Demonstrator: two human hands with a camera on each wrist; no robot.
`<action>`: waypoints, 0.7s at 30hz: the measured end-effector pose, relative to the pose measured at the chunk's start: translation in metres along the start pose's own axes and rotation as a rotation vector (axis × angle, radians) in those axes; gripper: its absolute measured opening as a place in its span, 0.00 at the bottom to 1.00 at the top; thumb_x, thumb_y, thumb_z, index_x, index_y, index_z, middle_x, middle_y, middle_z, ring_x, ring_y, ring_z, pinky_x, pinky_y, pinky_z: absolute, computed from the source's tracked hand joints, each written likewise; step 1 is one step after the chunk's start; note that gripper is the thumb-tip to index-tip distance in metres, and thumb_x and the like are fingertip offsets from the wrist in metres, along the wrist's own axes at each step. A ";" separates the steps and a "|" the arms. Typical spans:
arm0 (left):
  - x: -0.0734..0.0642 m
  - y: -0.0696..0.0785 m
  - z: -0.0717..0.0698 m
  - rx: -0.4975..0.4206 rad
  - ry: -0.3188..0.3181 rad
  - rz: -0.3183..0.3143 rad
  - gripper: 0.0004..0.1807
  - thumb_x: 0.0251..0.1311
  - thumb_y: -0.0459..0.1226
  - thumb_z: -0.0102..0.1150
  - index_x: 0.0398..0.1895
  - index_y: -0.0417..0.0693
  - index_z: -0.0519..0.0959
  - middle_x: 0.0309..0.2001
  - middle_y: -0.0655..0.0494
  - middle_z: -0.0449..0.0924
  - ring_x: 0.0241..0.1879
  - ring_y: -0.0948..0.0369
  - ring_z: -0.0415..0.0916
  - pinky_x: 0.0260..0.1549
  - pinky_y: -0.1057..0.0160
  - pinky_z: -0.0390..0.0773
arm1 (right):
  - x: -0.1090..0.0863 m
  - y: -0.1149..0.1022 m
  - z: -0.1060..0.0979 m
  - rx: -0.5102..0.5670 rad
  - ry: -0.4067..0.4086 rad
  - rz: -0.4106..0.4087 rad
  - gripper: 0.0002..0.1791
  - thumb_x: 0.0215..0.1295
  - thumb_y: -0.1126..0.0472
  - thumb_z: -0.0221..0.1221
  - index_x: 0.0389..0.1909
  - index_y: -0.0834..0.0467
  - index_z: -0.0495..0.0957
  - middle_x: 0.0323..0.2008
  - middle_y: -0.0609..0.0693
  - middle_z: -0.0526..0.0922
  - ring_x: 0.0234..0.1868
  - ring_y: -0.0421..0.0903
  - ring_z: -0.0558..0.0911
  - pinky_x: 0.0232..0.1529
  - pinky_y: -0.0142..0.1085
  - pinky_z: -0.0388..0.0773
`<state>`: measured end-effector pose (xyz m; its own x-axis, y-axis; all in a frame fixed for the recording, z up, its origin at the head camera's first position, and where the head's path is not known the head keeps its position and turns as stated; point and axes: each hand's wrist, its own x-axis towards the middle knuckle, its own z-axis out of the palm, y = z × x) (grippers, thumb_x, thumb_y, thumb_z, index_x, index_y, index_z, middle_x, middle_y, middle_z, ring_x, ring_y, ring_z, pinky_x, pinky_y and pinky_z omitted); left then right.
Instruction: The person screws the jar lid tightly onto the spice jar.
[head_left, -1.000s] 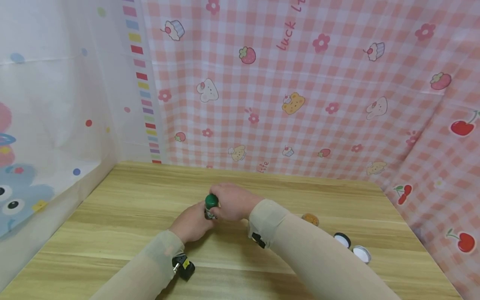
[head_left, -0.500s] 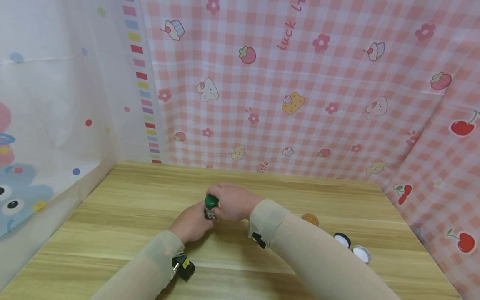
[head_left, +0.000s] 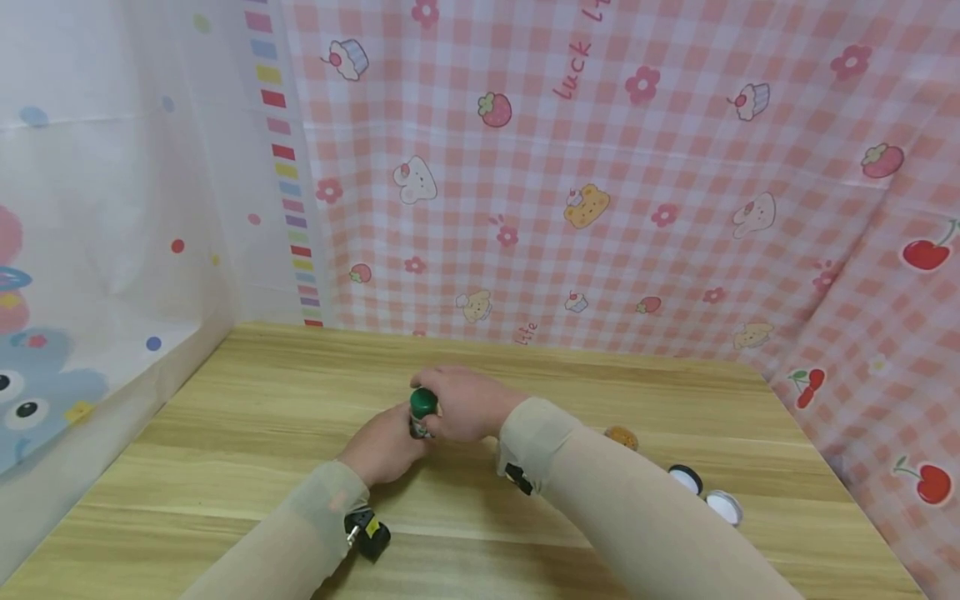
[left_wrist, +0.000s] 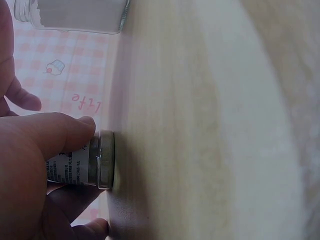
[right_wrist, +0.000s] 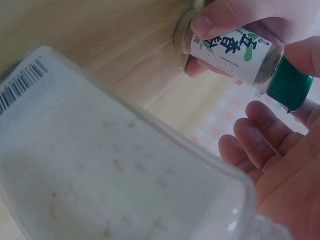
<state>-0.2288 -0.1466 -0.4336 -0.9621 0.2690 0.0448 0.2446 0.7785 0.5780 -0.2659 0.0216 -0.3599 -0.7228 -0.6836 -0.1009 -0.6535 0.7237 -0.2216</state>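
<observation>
A small spice jar with a green cap and a white label [right_wrist: 232,50] stands upright on the wooden table. In the left wrist view, my left hand [left_wrist: 30,155] grips its body near the base, thumb along the label. The green cap [head_left: 423,402] shows between both hands in the head view. Thumb and forefinger of my right hand [head_left: 468,403] pinch this cap from the side, while its other fingers [right_wrist: 262,127] stretch out past the jar in the right wrist view. My left hand [head_left: 386,443] is low on the near-left side, partly covering the jar.
A clear jar of whitish contents [right_wrist: 115,150] looms close in the right wrist view; the right arm hides it from the head camera. Right of that arm sit an orange-brown topped container [head_left: 621,437], a black-rimmed white round item [head_left: 686,480] and a pale-rimmed one [head_left: 723,507].
My right fingers have shifted slightly round the green cap. The left hand and the jar stay in place.
</observation>
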 end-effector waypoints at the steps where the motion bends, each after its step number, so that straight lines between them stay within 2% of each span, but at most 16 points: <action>1: 0.000 0.000 0.000 0.002 0.000 -0.001 0.23 0.69 0.43 0.65 0.66 0.49 0.79 0.60 0.47 0.85 0.61 0.46 0.82 0.65 0.42 0.78 | 0.000 0.000 0.000 -0.003 0.001 -0.005 0.27 0.74 0.53 0.62 0.71 0.52 0.71 0.62 0.50 0.81 0.60 0.43 0.80 0.65 0.37 0.78; 10: 0.000 0.001 0.000 0.011 0.006 -0.004 0.21 0.68 0.42 0.65 0.62 0.48 0.80 0.58 0.47 0.86 0.59 0.46 0.83 0.63 0.42 0.79 | 0.000 0.002 0.002 -0.020 0.015 -0.024 0.14 0.75 0.52 0.61 0.56 0.52 0.76 0.43 0.44 0.78 0.43 0.40 0.77 0.46 0.32 0.78; 15: -0.001 0.001 0.000 0.008 0.008 -0.007 0.21 0.68 0.42 0.65 0.63 0.49 0.80 0.59 0.47 0.86 0.60 0.45 0.83 0.64 0.42 0.79 | 0.000 0.001 0.002 0.002 0.020 -0.010 0.12 0.76 0.50 0.62 0.50 0.52 0.76 0.38 0.45 0.77 0.38 0.41 0.75 0.37 0.31 0.74; 17: -0.001 0.001 0.000 0.004 0.005 -0.013 0.21 0.68 0.42 0.65 0.62 0.49 0.80 0.59 0.47 0.86 0.61 0.46 0.82 0.64 0.42 0.79 | 0.000 0.001 0.002 -0.001 0.018 -0.008 0.15 0.75 0.49 0.63 0.53 0.53 0.76 0.41 0.45 0.79 0.41 0.41 0.77 0.41 0.31 0.76; 21: 0.000 0.001 -0.001 0.007 -0.003 -0.007 0.22 0.69 0.42 0.64 0.65 0.50 0.79 0.61 0.48 0.85 0.62 0.46 0.82 0.65 0.42 0.78 | 0.001 0.001 0.001 -0.016 0.008 -0.015 0.25 0.74 0.49 0.63 0.67 0.53 0.74 0.57 0.49 0.82 0.55 0.43 0.81 0.59 0.35 0.80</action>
<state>-0.2283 -0.1461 -0.4325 -0.9634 0.2653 0.0389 0.2390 0.7840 0.5729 -0.2668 0.0215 -0.3614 -0.7146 -0.6937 -0.0903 -0.6678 0.7149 -0.2073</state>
